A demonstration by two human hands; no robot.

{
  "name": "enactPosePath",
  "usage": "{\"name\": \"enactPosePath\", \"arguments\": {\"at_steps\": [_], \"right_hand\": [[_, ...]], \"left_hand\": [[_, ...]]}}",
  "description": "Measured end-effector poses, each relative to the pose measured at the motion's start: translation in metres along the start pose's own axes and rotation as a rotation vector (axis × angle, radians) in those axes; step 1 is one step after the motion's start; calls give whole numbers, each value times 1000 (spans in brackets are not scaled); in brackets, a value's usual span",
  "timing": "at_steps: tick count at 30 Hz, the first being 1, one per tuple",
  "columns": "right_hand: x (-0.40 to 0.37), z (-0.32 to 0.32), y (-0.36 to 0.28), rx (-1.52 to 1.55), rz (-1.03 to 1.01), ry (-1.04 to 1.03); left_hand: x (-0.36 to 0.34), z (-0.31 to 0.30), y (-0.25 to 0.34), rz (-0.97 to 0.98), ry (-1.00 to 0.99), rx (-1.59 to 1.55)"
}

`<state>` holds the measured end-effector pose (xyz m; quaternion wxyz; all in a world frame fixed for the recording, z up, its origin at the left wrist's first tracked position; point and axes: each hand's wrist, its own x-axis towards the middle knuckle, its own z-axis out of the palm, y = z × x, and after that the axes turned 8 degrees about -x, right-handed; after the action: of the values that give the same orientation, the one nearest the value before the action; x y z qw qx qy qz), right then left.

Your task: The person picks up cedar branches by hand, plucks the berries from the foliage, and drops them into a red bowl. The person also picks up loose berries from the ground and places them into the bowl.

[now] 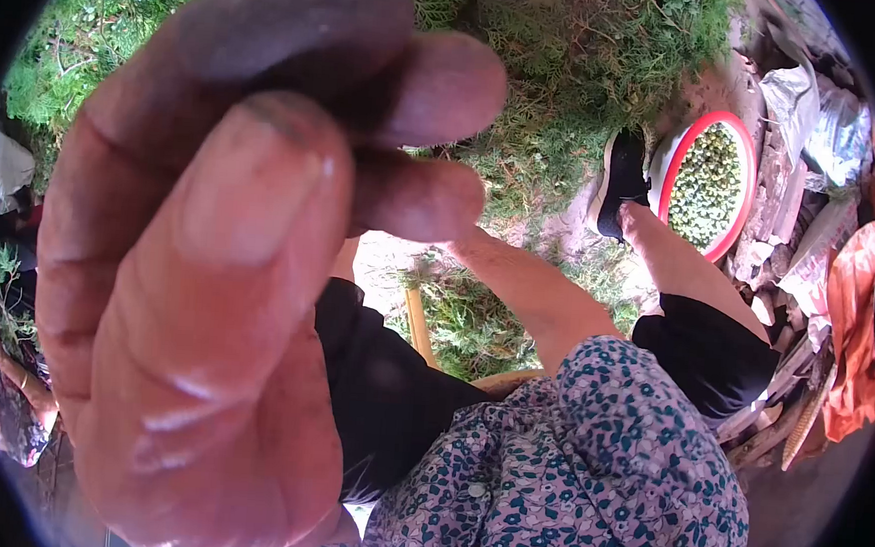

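Note:
My left hand (226, 291) is raised very close to the camera and fills the left of the head view. Its fingers are half curled, with gaps between the fingertips, and the thumb lies in front of them. I see nothing held in it. My right forearm (546, 300) reaches forward from a floral sleeve (639, 416). The right hand is hidden behind the left fingers, so its grip does not show. Cut green conifer sprigs (557, 120) cover the ground beyond the hands, and more lie between my legs near a yellowish handle or stick (419, 328).
A white basin with a red rim (740, 207), holding many small green pieces, stands right of my shoe (621, 185). Plastic bags (835, 132), split wood (775, 400) and an orange cloth or sack (853, 329) line the right side. A white bag (3, 167) lies at far left.

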<state>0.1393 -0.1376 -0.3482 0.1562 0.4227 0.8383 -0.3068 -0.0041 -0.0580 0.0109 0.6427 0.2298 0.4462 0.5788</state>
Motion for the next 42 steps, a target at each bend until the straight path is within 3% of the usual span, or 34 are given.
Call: {"name": "enactPosePath", "arguments": {"at_steps": [1, 3, 4, 6, 8, 11, 12, 15, 16, 17, 19, 20, 21, 23, 24, 25, 27, 28, 29, 31, 32, 35, 36, 37, 39, 40, 41, 42], "right_hand": [[-7, -2, 5, -19, 57, -53], [-26, 78, 37, 457, 48, 117], [-38, 84, 41, 649, 91, 170], [-75, 82, 42, 751, 255, 131], [-94, 37, 39, 240, 193, 92], [-73, 1, 30, 217, 291, 251], [-65, -12, 22, 431, 402, 272], [-28, 30, 28, 481, 264, 395], [-22, 38, 26, 568, 244, 236], [-15, 53, 24, 570, 239, 235], [-5, 83, 20, 164, 348, 169], [-10, 96, 23, 226, 247, 329], [-14, 85, 18, 229, 245, 332], [-23, 62, 10, 170, 228, 89], [-26, 69, 14, 479, 200, 253], [-23, 70, 15, 479, 202, 252], [-13, 70, 21, 455, 373, 191], [-20, 41, 16, 670, 474, 124], [-19, 41, 14, 667, 471, 125], [-17, 44, 11, 659, 175, 715], [-12, 44, 16, 783, 205, 277], [13, 48, 5, 518, 122, 374], [30, 45, 4, 202, 230, 167], [36, 47, 9, 204, 228, 167], [41, 50, 23, 96, 113, 372], [43, 41, 24, 62, 128, 141], [48, 60, 35, 62, 125, 142], [55, 98, 52, 205, -49, 456]], "left_hand": [[0, 0, 1, 9, 4, -3], [3, -2, -1, 23, 9, -10], [2, -2, 0, 25, 7, -14], [2, -5, -1, 18, 7, -16], [3, -7, -1, 15, 12, -21], [1, -8, -1, 16, 14, -23], [1, -9, -1, 16, 14, -25], [1, -11, 0, 13, 15, -27], [1, -11, 0, 11, 18, -24], [0, -12, 1, 6, 19, -25], [0, -12, 2, 0, 20, -25], [1, -11, 2, -5, 17, -25], [-1, -11, 3, -6, 20, -26], [-1, -9, 2, 3, 13, 5], [-1, -8, 2, 45, 39, 33], [-2, -8, 2, 63, 53, 44], [-4, -8, 3, 50, 57, 31], [-5, -10, 5, 37, 53, 19], [-6, -11, 6, 25, 49, 7], [-7, -14, 7, 1, 47, 30], [-7, -14, 7, -8, 47, 39], [-9, -18, 7, 11, 6, 35], [-9, -19, 7, 24, 10, 54], [-10, -20, 8, 32, 13, 65], [-12, -19, 12, 12, 47, 58], [-13, -19, 12, -1, 63, 49], [-13, -18, 13, -13, 79, 41], [-14, -18, 12, -5, 102, 37]]}}
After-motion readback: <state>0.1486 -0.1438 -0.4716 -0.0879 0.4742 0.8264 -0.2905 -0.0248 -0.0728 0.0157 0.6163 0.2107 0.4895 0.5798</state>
